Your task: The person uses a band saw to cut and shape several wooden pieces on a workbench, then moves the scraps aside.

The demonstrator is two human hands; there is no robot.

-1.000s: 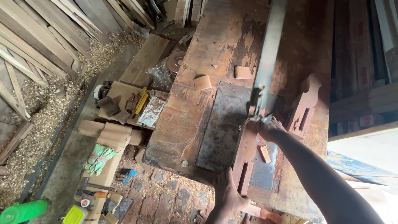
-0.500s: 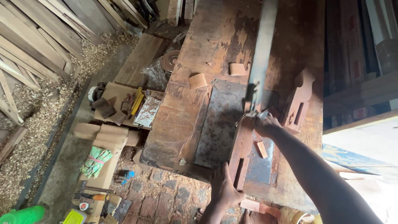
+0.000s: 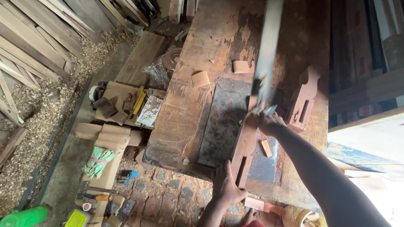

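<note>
Fingers (image 3: 222, 176) of the left hand (image 3: 227, 187) are spread flat on the near end of a slotted wooden piece (image 3: 243, 147) on the tabletop (image 3: 185, 113), the right hand (image 3: 263, 122) clenched at its far end; judged stiff, fairly heavy, best gripped along edges; right fingertips and tool are blurred.

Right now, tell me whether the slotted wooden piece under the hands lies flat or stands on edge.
Flat. The slotted wooden piece lies broad face up on the workbench, its slot showing, with the left hand and right hand pressing its ends.
</note>
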